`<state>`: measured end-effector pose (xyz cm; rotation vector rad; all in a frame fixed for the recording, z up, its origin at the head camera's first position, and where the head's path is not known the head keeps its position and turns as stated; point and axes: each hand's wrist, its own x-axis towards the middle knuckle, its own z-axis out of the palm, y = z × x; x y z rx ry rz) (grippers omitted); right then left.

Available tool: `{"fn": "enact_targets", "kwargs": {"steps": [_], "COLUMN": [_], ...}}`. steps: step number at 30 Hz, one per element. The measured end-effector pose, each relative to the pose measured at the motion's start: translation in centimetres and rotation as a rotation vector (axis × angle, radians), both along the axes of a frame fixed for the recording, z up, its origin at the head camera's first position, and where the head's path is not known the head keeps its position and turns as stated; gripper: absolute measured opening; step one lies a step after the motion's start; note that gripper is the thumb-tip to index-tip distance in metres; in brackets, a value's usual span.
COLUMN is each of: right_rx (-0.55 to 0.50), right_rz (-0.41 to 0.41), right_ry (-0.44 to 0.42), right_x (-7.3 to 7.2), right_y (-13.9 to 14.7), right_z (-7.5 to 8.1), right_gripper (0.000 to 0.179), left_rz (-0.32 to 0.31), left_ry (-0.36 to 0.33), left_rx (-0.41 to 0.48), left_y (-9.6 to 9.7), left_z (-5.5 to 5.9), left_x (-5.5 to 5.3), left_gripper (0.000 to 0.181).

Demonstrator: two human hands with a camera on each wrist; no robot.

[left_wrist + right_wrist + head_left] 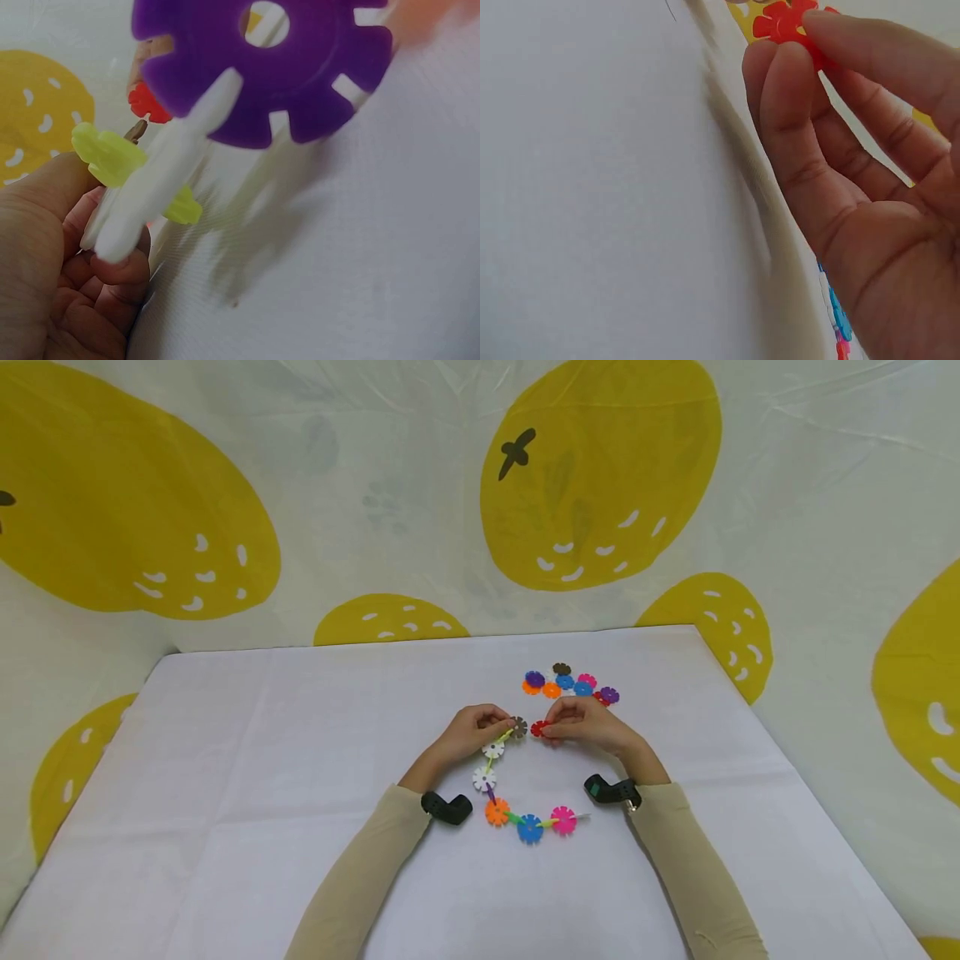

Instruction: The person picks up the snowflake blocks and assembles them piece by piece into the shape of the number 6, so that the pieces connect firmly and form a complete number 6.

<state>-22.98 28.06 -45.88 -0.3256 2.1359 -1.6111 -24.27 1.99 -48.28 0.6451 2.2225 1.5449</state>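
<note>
My left hand (474,732) pinches a brown notched plastic disc (518,727) at the end of a chain of interlocking snowflake discs. From it the chain curves down through white (484,778), orange (497,812), blue (530,828) and pink (563,821) discs, with edge-on ones slotted between them. A purple disc (322,97) looms close in the left wrist view, beside a white disc (161,184) crossing a yellow one (112,157). Between thumb and fingertips my right hand (588,725) holds a red disc (784,22), a small gap from the brown one.
A loose pile of discs lies behind the right hand, among them orange (552,691), blue (582,688) and purple (610,695) ones. White cloth covers the table (262,777). Behind it hangs a curtain (390,527) with yellow fruit prints. Each wrist wears a black strap device (447,809).
</note>
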Motion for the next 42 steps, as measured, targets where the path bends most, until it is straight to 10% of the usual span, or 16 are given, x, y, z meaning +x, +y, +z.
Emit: {"fn": "enact_targets", "kwargs": {"steps": [42], "right_rx": [0.035], "right_rz": [-0.14], "right_ry": [0.186], "right_x": [0.2], "right_y": [-2.6], "right_z": [-1.1], "right_gripper": [0.012], "left_rz": [-0.01], "left_ry": [-0.014], "left_rx": [0.013], "left_y": [0.0], "left_z": [0.4], "left_x": [0.0], "left_gripper": [0.021]}}
